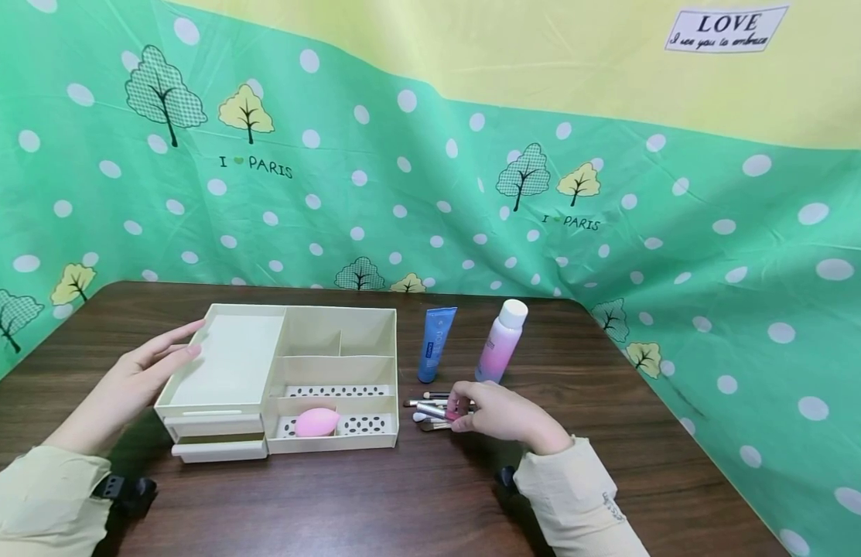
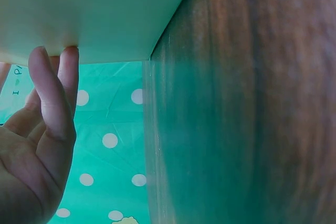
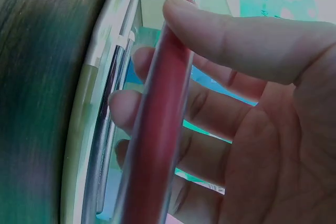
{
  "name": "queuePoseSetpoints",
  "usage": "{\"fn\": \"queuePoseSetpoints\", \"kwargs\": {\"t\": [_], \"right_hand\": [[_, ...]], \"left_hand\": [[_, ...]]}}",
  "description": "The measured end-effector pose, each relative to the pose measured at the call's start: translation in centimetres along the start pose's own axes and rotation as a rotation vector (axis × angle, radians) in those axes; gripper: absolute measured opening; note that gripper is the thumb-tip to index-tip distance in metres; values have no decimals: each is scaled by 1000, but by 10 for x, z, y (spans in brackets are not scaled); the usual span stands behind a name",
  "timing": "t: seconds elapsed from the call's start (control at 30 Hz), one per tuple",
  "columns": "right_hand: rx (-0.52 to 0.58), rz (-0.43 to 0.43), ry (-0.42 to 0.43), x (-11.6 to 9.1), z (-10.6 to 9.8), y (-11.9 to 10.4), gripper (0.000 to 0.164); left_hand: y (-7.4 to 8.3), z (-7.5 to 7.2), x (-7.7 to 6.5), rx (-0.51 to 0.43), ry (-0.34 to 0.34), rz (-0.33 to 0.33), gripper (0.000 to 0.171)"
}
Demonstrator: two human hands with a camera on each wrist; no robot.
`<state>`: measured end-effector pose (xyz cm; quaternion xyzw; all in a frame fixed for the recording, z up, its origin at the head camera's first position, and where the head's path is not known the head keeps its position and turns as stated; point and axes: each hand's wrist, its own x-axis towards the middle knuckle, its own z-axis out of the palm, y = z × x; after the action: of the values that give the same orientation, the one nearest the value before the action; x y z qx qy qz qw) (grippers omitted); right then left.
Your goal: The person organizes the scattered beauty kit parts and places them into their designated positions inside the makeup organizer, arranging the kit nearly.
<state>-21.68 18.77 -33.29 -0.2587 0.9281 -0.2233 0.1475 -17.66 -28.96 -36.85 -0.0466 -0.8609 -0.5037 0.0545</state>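
My left hand rests its fingertips on the left side of a cream desktop organizer. In the left wrist view its fingers are fairly straight against the organizer's wall. My right hand is over a small pile of makeup brushes to the right of the organizer. Between thumb and fingers it pinches a red lip gloss tube with a pale cap. Brushes lie alongside the tube in that view. A pink makeup sponge sits in the organizer's front compartment.
Behind the brushes, a blue squeeze tube and a pink-and-white bottle stand upright. The organizer's small front drawer sticks out slightly. A green dotted curtain hangs behind the brown table.
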Motion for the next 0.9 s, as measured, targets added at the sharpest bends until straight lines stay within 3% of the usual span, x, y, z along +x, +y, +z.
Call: {"fn": "queuePoseSetpoints", "kwargs": {"t": [0.37,0.7,0.9], "right_hand": [[38,-34,12,1,-1,-4,10],[82,-87,8,2,-5,-8,10],[66,-115,15,3,-7,-9,9]], "left_hand": [[3,-3,1,28,-33,-71,56],[-1,0,0,26,-10,-43,55],[2,-1,0,36,-17,-68,56]]}}
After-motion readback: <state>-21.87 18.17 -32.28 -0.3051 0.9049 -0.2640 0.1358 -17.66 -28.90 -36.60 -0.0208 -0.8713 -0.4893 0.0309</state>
